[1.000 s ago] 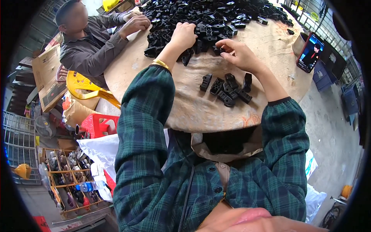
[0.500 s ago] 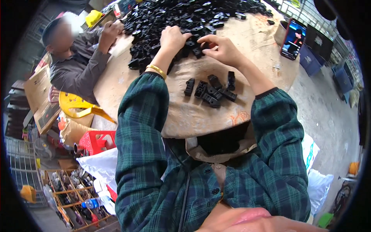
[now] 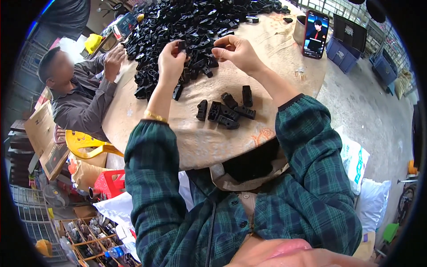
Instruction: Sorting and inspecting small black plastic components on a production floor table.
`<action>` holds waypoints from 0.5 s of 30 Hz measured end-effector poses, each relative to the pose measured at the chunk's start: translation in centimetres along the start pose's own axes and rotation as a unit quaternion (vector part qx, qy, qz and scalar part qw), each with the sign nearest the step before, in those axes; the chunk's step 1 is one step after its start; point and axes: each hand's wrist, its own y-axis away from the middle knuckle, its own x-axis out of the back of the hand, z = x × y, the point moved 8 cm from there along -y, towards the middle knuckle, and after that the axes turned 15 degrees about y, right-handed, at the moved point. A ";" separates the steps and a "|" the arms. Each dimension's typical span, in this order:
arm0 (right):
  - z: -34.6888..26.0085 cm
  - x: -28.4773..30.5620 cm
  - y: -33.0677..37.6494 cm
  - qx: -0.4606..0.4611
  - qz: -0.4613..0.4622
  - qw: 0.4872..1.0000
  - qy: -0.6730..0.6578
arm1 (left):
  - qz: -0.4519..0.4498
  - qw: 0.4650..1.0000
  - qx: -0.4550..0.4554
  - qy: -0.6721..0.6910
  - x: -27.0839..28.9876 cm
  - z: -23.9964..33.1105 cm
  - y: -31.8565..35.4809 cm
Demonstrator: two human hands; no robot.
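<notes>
A big heap of small black plastic parts [image 3: 187, 22] covers the far half of a round table [image 3: 195, 142] with a tan cloth. My left hand [image 3: 171, 60] is raised over the heap's near edge and pinches a black part [image 3: 181, 44] between its fingertips. My right hand [image 3: 235, 50] is level with it, a little to the right, its fingers closed on another small black part. A small group of several black parts [image 3: 227, 111] lies apart on the cloth, nearer to me, below both hands.
Another person sits at the table's left, a hand [image 3: 114, 55] on the heap's edge. A phone [image 3: 315, 34] with a lit screen stands at the table's far right beside a metal cup [image 3: 300, 29]. Blue crates [image 3: 347, 58] stand on the floor right. A yellow stool [image 3: 86, 143] and red crate [image 3: 111, 183] are at lower left.
Both my hands have lifted from the heap and drawn together, each with a black part. The view has tilted, so the table sits lower in the picture.
</notes>
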 end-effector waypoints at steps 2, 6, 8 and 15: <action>0.2 0.7 0.2 -0.037 0.034 0.996 -0.075 | -0.005 0.977 0.089 0.196 -1.3 0.3 2.5; 0.3 -0.5 0.7 -0.046 0.030 0.982 -0.181 | -0.045 0.936 0.147 0.317 -4.3 0.0 5.6; -0.1 -1.7 0.7 -0.017 0.000 0.991 -0.131 | -0.040 0.943 0.115 0.310 -4.6 0.0 6.0; -1.5 -1.5 1.2 0.021 0.006 0.997 -0.071 | 0.000 0.926 0.131 0.354 -3.6 -1.7 5.7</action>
